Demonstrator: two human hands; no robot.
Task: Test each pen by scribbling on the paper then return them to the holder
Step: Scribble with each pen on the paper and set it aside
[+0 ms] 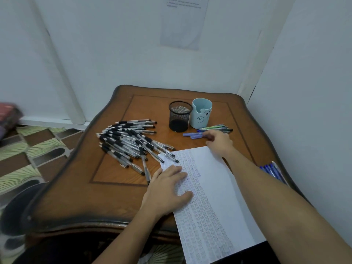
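Observation:
A white paper sheet (213, 189) covered in scribbles lies on the wooden table (106, 189), hanging over its front edge. My left hand (167, 189) presses flat on the sheet's left side. My right hand (219, 140) reaches past the sheet's far corner, its fingers touching purple pens (192, 135) lying by the holders. A black mesh holder (180, 116) and a light blue bear holder (202, 113) stand at the back; no pens show above their rims. A big pile of black-grip pens (131, 141) lies to the left.
A few green and dark pens (217, 128) lie right of the blue holder. Several blue pens (272, 170) sit at the table's right edge. White walls close in behind and to the right. Patterned floor lies to the left.

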